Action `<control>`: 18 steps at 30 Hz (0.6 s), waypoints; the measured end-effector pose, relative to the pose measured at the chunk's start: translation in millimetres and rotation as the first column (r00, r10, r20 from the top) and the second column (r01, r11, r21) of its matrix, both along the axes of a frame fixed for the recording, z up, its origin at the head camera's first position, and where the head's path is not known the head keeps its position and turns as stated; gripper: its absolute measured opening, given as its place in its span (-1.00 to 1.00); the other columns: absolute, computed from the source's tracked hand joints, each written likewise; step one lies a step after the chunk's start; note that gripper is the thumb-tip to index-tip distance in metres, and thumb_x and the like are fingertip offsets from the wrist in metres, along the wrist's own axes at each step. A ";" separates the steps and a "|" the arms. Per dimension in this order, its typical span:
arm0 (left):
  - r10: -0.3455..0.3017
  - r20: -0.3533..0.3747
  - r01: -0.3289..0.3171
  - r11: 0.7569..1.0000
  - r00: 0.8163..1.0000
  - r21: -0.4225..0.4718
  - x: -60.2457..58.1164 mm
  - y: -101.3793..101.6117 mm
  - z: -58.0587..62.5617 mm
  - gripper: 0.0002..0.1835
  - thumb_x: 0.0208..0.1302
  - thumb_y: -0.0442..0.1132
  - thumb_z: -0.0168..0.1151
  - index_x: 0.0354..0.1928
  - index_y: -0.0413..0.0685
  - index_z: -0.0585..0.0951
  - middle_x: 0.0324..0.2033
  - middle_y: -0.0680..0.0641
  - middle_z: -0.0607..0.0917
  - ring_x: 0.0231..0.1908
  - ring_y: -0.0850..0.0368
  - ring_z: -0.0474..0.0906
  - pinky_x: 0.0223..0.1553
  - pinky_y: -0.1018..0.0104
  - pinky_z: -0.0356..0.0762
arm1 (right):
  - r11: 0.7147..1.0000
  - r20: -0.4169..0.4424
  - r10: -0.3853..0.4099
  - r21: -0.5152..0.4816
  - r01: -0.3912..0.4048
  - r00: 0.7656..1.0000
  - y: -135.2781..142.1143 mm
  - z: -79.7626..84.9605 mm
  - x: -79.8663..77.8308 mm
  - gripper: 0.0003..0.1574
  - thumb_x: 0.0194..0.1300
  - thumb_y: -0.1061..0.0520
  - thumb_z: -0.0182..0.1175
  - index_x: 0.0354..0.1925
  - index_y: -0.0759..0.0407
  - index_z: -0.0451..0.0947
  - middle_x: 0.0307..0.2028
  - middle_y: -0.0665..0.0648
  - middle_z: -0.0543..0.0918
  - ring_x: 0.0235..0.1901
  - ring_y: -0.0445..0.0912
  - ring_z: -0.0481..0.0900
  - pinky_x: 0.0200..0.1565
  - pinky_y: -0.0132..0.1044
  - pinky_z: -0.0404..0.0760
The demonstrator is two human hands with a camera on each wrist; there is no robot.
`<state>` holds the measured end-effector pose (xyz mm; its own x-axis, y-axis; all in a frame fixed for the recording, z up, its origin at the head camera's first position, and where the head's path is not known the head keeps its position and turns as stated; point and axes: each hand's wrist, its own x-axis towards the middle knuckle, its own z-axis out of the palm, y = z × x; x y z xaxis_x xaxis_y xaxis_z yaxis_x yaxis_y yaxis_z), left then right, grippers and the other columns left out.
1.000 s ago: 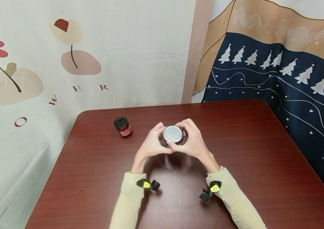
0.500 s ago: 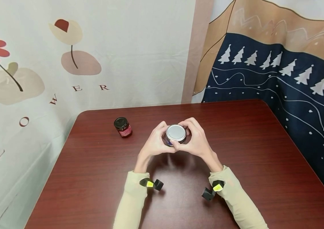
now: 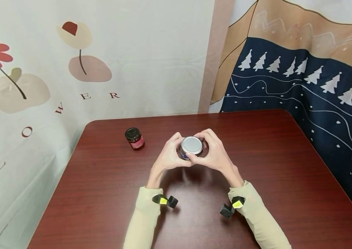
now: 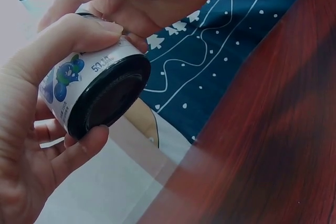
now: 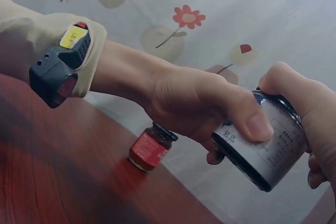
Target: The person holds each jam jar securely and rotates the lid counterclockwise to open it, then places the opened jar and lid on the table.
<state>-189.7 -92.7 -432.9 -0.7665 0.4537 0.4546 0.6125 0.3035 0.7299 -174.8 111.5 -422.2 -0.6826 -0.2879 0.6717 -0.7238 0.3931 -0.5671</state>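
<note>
A jar (image 3: 192, 145) with a silver lid is held up over the table between both hands. Its white label with blueberries (image 4: 68, 77) and its dark base show in the left wrist view. My left hand (image 3: 170, 155) grips the jar's body, thumb across the label and a fingertip at the base's rim. On the other side, my right hand (image 3: 215, 155) curls its fingers and thumb around the lid end, as the right wrist view also shows. The jar (image 5: 278, 145) is tilted there, lid end toward the right hand.
A smaller jar (image 3: 134, 139) with a black lid and a red-pink label stands upright on the reddish-brown table (image 3: 101, 193), left of the hands. Behind the table hang a white flower-print cloth (image 3: 151, 69) and a navy cloth (image 3: 266, 86) with tree shapes.
Both hands have shifted slightly to the right with the blueberry jar between them. Their grips look the same, and the red-labelled jar has stayed in place.
</note>
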 end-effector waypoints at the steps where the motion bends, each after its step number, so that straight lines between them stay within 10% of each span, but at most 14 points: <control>1: 0.009 -0.008 -0.009 1.000 1.000 -0.012 0.5 0.3 0.5 -0.41 -0.30 -0.21 0.67 -0.07 -0.14 0.71 -0.34 0.05 0.44 -0.28 0.17 0.39 -0.24 0.29 0.40 | 1.000 0.008 0.003 0.016 -0.003 1.000 1.0 0.5 0.2 -0.37 -0.04 -0.05 0.53 -0.04 0.17 0.57 -0.17 0.04 0.55 -0.27 -0.14 0.43 -0.26 -0.33 0.45; 18: 0.212 -0.144 -0.239 0.948 0.967 -0.211 9.5 10.3 6.5 -0.45 -0.31 -0.05 0.60 -0.17 -0.10 0.70 -0.35 0.06 0.39 -0.33 0.19 0.42 -0.27 0.29 0.51 | 0.972 0.138 -0.075 0.230 0.042 0.988 7.9 3.3 4.5 -0.19 0.13 -0.26 0.46 0.20 0.10 0.49 0.04 0.02 0.62 -0.04 -0.14 0.57 -0.04 -0.13 0.59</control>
